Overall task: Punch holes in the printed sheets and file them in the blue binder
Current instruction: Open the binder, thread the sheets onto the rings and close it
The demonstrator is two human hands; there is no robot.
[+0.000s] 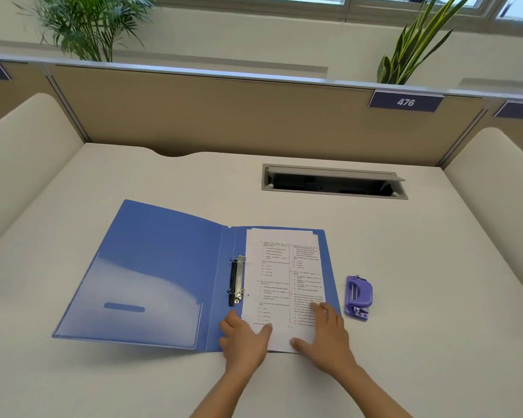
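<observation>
Blue binder [151,276] lay open on tabletop [405,251]. Printed sheets [281,282] rested on right cover, just beside ring mechanism [236,280], not visibly threaded on rings. Left hand [245,339] flat, fingers spread, on stack's lower left corner; right hand [326,333] flat, open, on lower right. Purple hole punch [358,297] near, right of binder. Risk (judgement): stack looked fanned at top; uneven sheets would misalign holes and snag on rings.

The open binder [169,276] lies near the worktop's [405,251] front edge, sheets [281,285] on its right half, hole punch [358,297] just right.
</observation>
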